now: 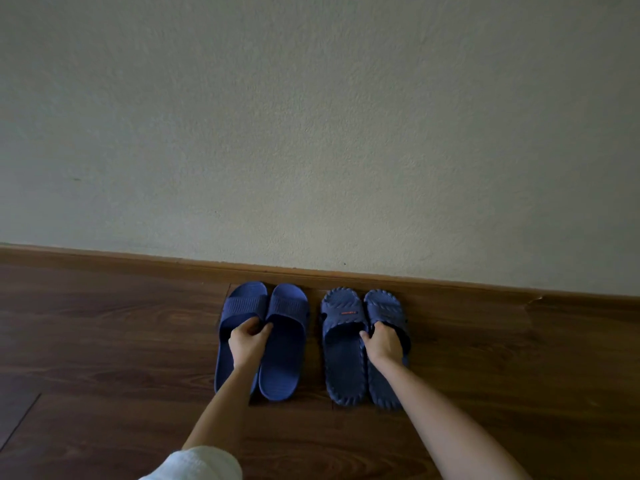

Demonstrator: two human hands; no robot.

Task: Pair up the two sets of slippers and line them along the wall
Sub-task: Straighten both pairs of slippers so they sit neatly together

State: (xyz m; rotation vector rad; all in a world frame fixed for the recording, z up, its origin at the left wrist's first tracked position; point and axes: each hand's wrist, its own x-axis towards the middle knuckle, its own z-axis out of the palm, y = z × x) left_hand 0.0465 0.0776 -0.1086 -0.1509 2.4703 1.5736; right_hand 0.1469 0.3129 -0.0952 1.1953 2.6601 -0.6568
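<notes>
Two pairs of blue slippers stand side by side with their toes at the skirting board. The left pair is plain with ribbed straps. The right pair is darker, with scalloped edges and small orange marks on the straps. My left hand lies across the inner edges of the left pair, fingers curled under both straps. My right hand grips the right pair the same way, thumb in one slipper and fingers in the other. All four slippers rest flat on the floor.
A pale textured wall rises behind the wooden skirting board. Dark wood floor stretches to both sides of the slippers. A bit of white cloth shows at the bottom edge by my left arm.
</notes>
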